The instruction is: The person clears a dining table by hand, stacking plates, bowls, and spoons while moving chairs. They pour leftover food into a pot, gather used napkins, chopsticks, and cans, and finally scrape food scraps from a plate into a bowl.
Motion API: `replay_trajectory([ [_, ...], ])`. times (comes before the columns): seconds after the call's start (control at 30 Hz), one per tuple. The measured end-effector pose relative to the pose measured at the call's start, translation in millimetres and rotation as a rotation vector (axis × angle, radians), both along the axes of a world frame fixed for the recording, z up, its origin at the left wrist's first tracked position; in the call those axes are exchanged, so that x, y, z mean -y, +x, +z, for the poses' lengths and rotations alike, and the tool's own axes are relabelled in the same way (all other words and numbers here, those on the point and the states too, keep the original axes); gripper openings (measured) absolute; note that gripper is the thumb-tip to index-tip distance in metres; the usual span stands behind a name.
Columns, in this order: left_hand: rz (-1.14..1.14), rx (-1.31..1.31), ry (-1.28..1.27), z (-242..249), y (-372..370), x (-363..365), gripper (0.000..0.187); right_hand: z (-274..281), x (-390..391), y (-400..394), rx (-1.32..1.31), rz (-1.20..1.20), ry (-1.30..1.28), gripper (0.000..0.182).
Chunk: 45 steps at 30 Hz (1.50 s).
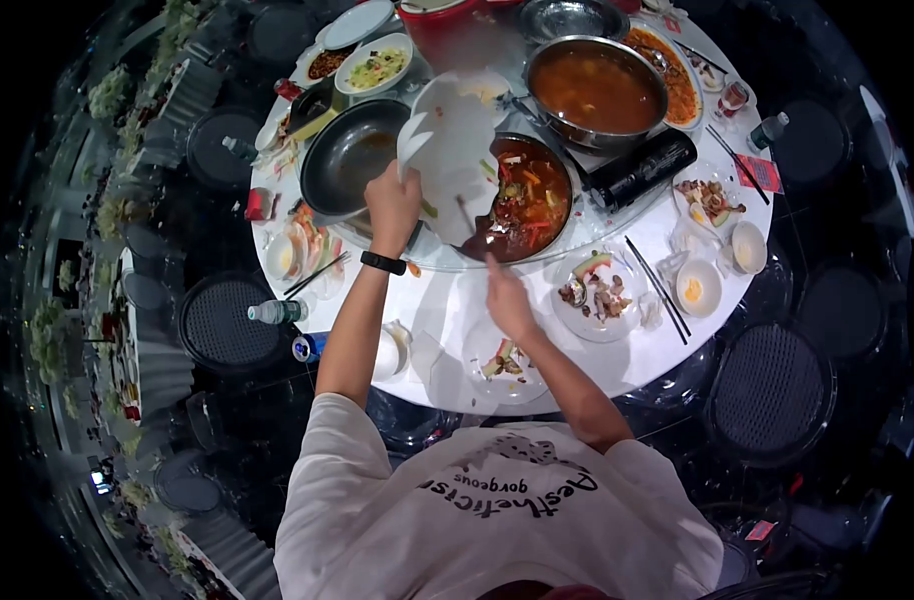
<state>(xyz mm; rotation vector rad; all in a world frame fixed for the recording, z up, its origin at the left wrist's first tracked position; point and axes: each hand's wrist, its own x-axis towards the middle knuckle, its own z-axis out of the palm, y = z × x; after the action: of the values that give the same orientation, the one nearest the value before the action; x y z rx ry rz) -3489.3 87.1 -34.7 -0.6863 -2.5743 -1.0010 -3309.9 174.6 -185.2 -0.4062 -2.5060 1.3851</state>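
Note:
My left hand (394, 205), with a black band on its wrist, is closed on the edge of a large white dish (455, 135). The dish is tilted, and its lower right part overlaps a round pan of red stew (533, 200). Beside that hand, on the left, stands a dark, nearly bare pan (347, 160). My right hand (510, 300) is at the near edge of the stew pan, fingers closed and slightly blurred; what they grip there is hard to make out.
A steel pot of brown soup (597, 90) and a black cylinder (645, 170) stand right of the stew. Plates of scraps (599, 295), bowls (697, 285) and chopsticks (659, 290) line the near side. A bottle (277, 312) and a blue can (307, 347) are at the left edge.

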Motion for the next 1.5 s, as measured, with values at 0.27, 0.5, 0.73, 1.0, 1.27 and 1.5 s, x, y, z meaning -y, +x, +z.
replay_trajectory([
  [0.27, 0.031, -0.1, 0.034, -4.2, 14.5, -0.5, 0.02, 63.1, 10.9, 24.5, -0.12, 0.047, -0.089, 0.048],
  [0.5, 0.061, -0.059, 0.06, -1.6, 26.3, 4.7, 0.015, -25.5, -4.2, 20.6, 0.168, -0.022, 0.044, 0.061],
  [0.73, 0.158, 0.026, 0.142, -0.6, 39.3, 21.4, 0.016, -6.1, -29.4, -25.5, -0.015, -0.063, 0.152, 0.06],
  [1.0, 0.412, 0.261, 0.599, -26.6, 72.7, 109.7, 0.019, -30.8, -78.1, 5.8, 0.112, -0.104, 0.01, 0.049],
  [1.27, 0.727, 0.712, 1.153, -25.6, 235.0, 162.0, 0.009, -26.7, -78.9, 84.5, 0.085, 0.111, 0.023, 0.017],
  [1.5, 0.894, 0.755, 1.229, -49.4, 299.6, 170.3, 0.009, -54.9, -66.0, 169.0, 0.41, 0.078, 0.111, 0.021],
])
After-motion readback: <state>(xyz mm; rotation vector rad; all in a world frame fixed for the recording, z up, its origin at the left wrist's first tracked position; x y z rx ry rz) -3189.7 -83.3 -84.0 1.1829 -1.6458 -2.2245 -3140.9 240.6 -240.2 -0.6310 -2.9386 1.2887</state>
